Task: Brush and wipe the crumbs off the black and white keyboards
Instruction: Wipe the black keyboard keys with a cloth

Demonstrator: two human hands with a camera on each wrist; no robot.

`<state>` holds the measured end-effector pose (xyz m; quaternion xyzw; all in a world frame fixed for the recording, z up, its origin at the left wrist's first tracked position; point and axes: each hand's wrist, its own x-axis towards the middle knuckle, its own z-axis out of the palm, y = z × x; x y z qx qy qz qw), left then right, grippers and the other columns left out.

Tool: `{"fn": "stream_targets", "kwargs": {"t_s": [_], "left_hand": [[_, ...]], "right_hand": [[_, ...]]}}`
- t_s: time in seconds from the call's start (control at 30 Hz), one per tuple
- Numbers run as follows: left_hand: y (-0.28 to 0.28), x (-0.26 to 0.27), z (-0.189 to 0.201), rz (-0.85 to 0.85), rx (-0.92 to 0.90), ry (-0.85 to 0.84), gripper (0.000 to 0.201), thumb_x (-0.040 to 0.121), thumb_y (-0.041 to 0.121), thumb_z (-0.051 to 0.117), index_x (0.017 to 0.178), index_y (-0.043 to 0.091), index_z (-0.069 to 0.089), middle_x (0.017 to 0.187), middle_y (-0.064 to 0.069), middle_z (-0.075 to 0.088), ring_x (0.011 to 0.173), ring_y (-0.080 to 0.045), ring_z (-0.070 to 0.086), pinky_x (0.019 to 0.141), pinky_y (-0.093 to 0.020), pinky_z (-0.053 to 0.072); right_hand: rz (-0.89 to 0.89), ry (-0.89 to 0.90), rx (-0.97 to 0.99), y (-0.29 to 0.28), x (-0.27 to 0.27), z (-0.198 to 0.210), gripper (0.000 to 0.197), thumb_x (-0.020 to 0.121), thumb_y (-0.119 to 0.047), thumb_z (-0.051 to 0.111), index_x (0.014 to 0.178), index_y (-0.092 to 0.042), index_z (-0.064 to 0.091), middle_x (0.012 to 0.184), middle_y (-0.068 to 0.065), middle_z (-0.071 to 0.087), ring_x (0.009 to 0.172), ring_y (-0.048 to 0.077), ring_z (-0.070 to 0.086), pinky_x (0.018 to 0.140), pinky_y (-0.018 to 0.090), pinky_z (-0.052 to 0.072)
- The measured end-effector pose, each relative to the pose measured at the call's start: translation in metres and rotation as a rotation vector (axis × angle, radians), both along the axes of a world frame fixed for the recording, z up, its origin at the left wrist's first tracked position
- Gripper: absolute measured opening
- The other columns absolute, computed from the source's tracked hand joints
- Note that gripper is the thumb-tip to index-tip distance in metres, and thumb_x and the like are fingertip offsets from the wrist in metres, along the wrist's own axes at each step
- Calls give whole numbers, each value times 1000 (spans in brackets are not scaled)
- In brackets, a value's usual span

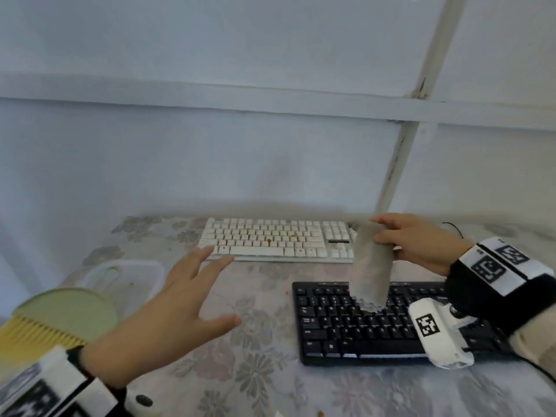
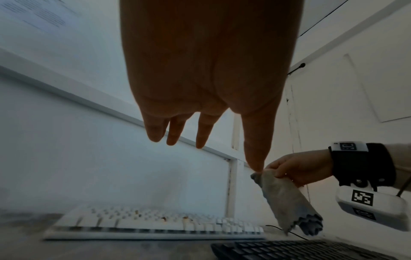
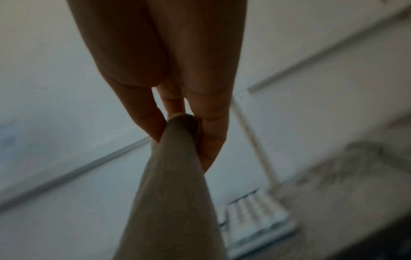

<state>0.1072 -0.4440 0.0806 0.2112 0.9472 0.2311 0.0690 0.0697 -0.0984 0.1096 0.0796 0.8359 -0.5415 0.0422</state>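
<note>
A white keyboard (image 1: 276,240) with orange-brown crumbs on its keys lies at the back of the table. A black keyboard (image 1: 376,323) lies nearer, to the right. My right hand (image 1: 412,242) pinches the top of a grey cloth (image 1: 373,266) that hangs down over the black keyboard's upper rows. The cloth (image 3: 175,193) fills the right wrist view between my fingertips (image 3: 209,149). My left hand (image 1: 186,296) hovers open, fingers spread, over the table left of the black keyboard and just before the white one (image 2: 155,227). It holds nothing.
A green brush (image 1: 51,320) with yellow bristles lies at the left edge beside a clear plastic container (image 1: 126,278). A floral cloth covers the table (image 1: 246,371). A black cable (image 1: 454,228) runs behind my right hand. A wall stands close behind the table.
</note>
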Motion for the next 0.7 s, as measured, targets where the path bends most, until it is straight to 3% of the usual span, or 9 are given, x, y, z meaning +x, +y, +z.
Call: {"fn": "stream_targets", "kwargs": {"t_s": [0.1, 0.13, 0.2, 0.27, 0.37, 0.47, 0.57, 0.7], "left_hand": [[29, 2, -2, -36, -29, -22, 109, 34, 101, 14, 133, 58, -4, 139, 37, -16, 135, 8, -13, 113, -23, 11], [39, 2, -3, -50, -23, -18, 109, 39, 99, 20, 136, 55, -2, 141, 35, -18, 135, 8, -12, 113, -22, 12], [58, 5, -3, -54, -18, -19, 94, 66, 80, 45, 141, 48, 0, 146, 28, -19, 137, 4, -12, 113, -22, 11], [76, 8, -2, -44, -28, -12, 82, 82, 58, 53, 143, 44, 0, 149, 23, -18, 140, -2, -13, 114, -23, 9], [96, 10, -5, -69, -33, -4, 81, 83, 56, 54, 143, 43, 1, 150, 22, -15, 141, -2, -11, 115, -25, 11], [109, 14, -9, -67, -29, 2, 81, 82, 56, 54, 143, 43, 2, 150, 22, -14, 141, -1, -10, 115, -24, 13], [117, 18, -12, -63, -18, 2, 82, 83, 55, 55, 143, 43, 1, 150, 23, -13, 140, 1, -11, 114, -23, 11], [123, 20, -16, -46, -34, -24, 84, 83, 55, 54, 143, 44, -3, 151, 22, -10, 141, 0, -7, 115, -24, 13]], "right_hand": [[-6, 101, 608, 49, 15, 6, 25, 89, -1, 47, 98, -20, 60, 103, 4, 61, 96, 20, 57, 79, 31, 46], [23, 107, 792, 57, 18, 7, 23, 89, -5, 46, 98, -22, 59, 103, 3, 59, 95, 19, 56, 78, 29, 42], [107, 82, 1011, 61, 25, 1, 18, 94, -19, 43, 104, -19, 57, 101, 1, 50, 89, 17, 51, 76, 28, 38], [266, 24, 1139, 54, 32, -15, 28, 99, -34, 36, 109, -16, 55, 98, -2, 39, 79, 12, 45, 72, 24, 38], [454, 24, 1189, 39, 39, -42, 30, 100, -35, 39, 111, -13, 55, 99, -3, 35, 82, 13, 42, 83, 26, 43], [577, 34, 1120, 33, 44, -59, 26, 97, -12, 45, 123, -14, 50, 114, 4, 42, 101, 22, 48, 89, 29, 41], [532, 4, 949, 39, 50, -58, 45, 90, -12, 56, 132, -17, 40, 124, 1, 43, 111, 20, 49, 94, 28, 42], [462, -31, 830, 57, 56, -52, 41, 83, -23, 69, 120, -17, 52, 108, -7, 46, 101, 12, 51, 84, 19, 41]]}}
